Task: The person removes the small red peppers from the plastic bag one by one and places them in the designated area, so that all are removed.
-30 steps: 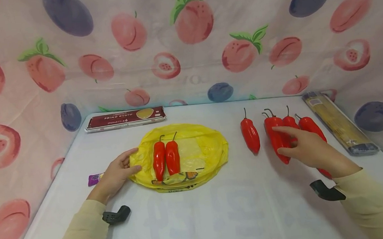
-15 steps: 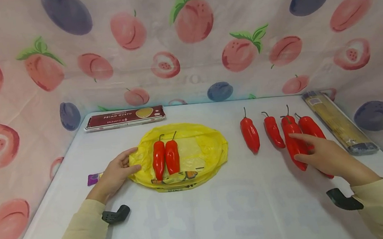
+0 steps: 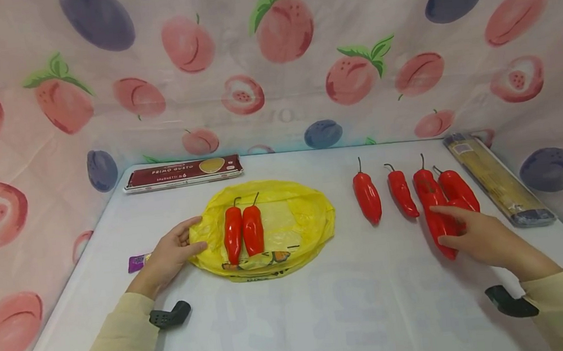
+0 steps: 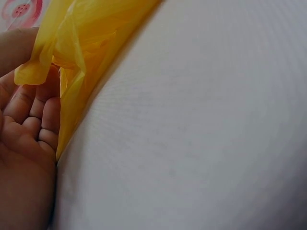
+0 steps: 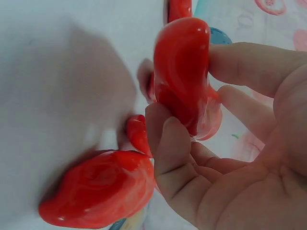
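Observation:
In the head view my left hand [image 3: 169,258] is at the left edge of a yellow plastic bag [image 3: 313,212], spread open on the table. The left wrist view has the bag's edge [image 4: 72,96] between thumb and curled fingers. Two red peppers [image 3: 243,230] lie side by side in the bag. My right hand [image 3: 481,238] pinches another red pepper [image 5: 181,67] between thumb and fingers, stem end away from me. It overlaps peppers lying behind it. More loose peppers, among them one [image 3: 367,198] apart and a slimmer one [image 3: 402,194], lie to its left.
A maroon spaghetti pack [image 3: 184,173] lies at the back left. Along the right side is a clear pack of pasta [image 3: 501,180]. A small purple packet [image 3: 136,263] shows beside my left wrist. Fruit-printed cloth [image 3: 278,91] walls the back and sides.
My right hand has moved right and nearer to me, carrying the pepper away from the slimmer one and over the peppers on the right. My left hand stays at the bag.

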The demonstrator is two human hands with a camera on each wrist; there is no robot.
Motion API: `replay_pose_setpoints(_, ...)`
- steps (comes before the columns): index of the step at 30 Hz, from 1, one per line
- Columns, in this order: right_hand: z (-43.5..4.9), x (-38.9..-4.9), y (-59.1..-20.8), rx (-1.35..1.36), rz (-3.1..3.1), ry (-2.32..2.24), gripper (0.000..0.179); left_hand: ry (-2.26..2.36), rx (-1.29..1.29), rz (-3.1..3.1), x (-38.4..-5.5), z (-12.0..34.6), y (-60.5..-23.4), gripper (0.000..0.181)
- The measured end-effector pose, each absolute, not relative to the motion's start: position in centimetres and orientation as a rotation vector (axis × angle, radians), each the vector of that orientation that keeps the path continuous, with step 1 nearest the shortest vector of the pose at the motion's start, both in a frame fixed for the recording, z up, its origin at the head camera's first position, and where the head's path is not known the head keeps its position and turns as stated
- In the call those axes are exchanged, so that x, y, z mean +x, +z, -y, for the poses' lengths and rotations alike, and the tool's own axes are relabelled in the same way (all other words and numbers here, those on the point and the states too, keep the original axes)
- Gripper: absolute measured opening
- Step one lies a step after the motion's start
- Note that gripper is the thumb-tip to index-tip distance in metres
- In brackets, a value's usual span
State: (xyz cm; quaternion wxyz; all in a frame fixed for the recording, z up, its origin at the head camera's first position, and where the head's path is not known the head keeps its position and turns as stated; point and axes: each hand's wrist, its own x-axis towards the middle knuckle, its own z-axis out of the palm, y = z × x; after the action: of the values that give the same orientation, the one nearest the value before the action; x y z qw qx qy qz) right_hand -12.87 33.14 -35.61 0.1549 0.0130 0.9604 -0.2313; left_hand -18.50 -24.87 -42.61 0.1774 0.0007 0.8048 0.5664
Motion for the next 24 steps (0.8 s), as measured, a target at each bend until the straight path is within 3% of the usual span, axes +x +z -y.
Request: replay_pose_setpoints(24, -32.8, -12.93, -36.6, 0.063, -2.692, -0.649, 0.085, 1.601, 0.028, -2.288, -18.3, 24.71, -42.32, 0.075)
